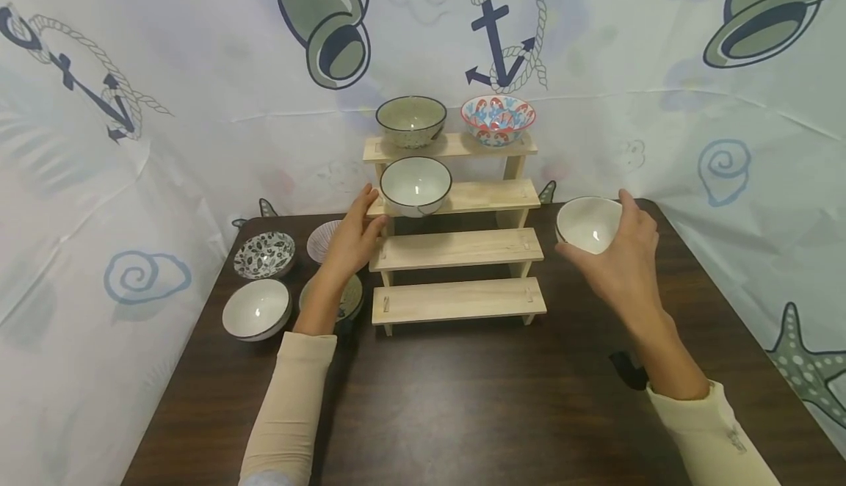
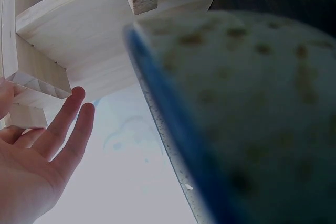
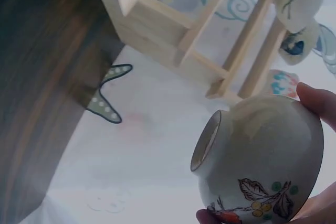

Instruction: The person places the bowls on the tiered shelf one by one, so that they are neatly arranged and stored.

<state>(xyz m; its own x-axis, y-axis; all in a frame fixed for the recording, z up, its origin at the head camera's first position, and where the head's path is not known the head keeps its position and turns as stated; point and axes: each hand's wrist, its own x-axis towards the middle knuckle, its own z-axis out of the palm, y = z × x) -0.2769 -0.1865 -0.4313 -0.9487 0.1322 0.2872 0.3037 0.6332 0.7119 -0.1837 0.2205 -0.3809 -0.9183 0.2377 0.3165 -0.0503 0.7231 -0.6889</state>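
Right hand (image 1: 628,255): raised above the right side of the dark table (image 1: 476,405), forearm reaching forward and leaning inward to the left, pale sleeve (image 1: 710,427) ending behind the wrist. Thumb and fingers are spread wide and grip a white bowl (image 1: 590,223) from opposite sides, thumb at the near left, fingers at the far right. The bowl is held in the air, to the right of the wooden rack (image 1: 456,249) and apart from it; its inside faces the wearer. The outer wall bears a leafy sprig (image 3: 265,200) with yellow berries.

Left hand (image 1: 353,240): forearm extended forward, angled slightly right, hand at the left end of the rack. Fingers are extended and loosely parted, gripping nothing; whether they touch the wood I cannot tell. Nearest item: a dark-rimmed bowl (image 1: 415,181) on the second tier from the top, just beside the fingertips.

Top tier: one grey-green bowl (image 1: 411,120), left; one red-and-blue patterned bowl (image 1: 498,119), right.

Table, left side: one black-and-white floral bowl (image 1: 264,255); one plain white bowl (image 1: 256,310) in front of it; one pale ribbed bowl (image 1: 321,240) and one greenish bowl (image 1: 350,299), both partly hidden by the left arm.
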